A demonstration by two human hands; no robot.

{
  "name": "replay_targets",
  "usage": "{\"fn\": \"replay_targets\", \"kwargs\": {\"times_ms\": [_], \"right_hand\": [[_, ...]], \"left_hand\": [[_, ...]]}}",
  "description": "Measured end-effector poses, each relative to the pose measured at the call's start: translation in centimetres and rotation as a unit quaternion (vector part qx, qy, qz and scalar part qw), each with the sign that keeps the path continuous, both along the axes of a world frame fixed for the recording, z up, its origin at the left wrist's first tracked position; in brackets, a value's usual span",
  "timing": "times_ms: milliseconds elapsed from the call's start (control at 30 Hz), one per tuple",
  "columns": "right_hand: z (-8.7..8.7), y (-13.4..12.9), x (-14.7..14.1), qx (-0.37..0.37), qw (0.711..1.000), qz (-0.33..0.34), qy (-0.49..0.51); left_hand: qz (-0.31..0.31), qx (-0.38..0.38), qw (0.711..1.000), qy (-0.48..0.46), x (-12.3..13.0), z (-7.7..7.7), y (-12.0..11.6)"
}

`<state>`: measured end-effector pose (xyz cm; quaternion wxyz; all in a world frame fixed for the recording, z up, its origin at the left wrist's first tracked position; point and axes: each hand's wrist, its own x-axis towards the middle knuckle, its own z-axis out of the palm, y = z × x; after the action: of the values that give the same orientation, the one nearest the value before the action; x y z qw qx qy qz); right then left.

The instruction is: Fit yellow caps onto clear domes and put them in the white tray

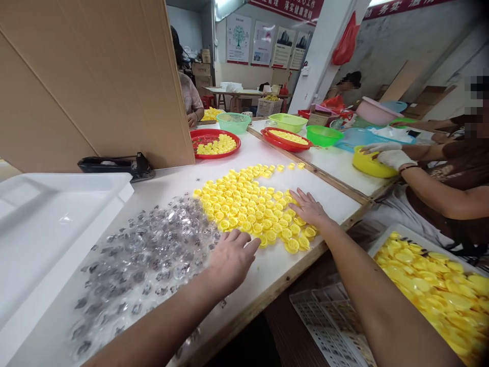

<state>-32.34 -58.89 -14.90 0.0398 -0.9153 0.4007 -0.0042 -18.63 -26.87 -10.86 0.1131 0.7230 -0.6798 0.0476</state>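
Observation:
Many small round yellow plastic pieces (252,204), like little cups or caps, lie spread in one layer on the white tabletop (324,186). Left of them is a loose heap of clear plastic pieces (160,244) with dark printed marks. My left hand (232,257) hovers or rests at the near border between the two groups, fingers bent downward and thumb held apart; no object shows in it. At the right edge of the yellow pieces, my right hand (310,208) lies palm down with fingers spread, touching the outer ones.
A white tray (61,219) and a tall cardboard panel (95,81) stand at left. Red trays (216,153) hold more yellow pieces. A wooden strip (332,178) divides the table. At right, a gloved co-worker handles a yellow basin (374,165); below is a crate of yellow parts (431,285).

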Motion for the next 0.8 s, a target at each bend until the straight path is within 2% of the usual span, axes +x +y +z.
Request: {"fn": "replay_targets", "kwargs": {"times_ms": [100, 233, 400, 600, 800], "right_hand": [[-0.1, -0.1, 0.0, 0.004, 1.0, 0.013, 0.01], [-0.4, -0.1, -0.1, 0.001, 1.0, 0.019, 0.01], [-0.4, 0.0, 0.1, -0.019, 1.0, 0.021, -0.006], [0.4, -0.8, 1.5, -0.011, 0.999, 0.025, -0.017], [0.2, -1.3, 2.5, 0.015, 0.999, 0.032, -0.008]], "left_hand": [[-0.003, 0.041, 0.999, -0.022, -0.4, -0.8, -3.5], [-0.003, 0.045, 0.999, -0.025, -0.4, -1.7, -5.3], [-0.006, 0.043, 0.999, -0.017, -0.5, -1.7, -5.3], [-0.015, 0.043, 0.999, -0.025, -0.2, -2.0, -4.8], [-0.015, 0.06, 0.998, -0.019, 0.0, -1.2, -4.4]]}}
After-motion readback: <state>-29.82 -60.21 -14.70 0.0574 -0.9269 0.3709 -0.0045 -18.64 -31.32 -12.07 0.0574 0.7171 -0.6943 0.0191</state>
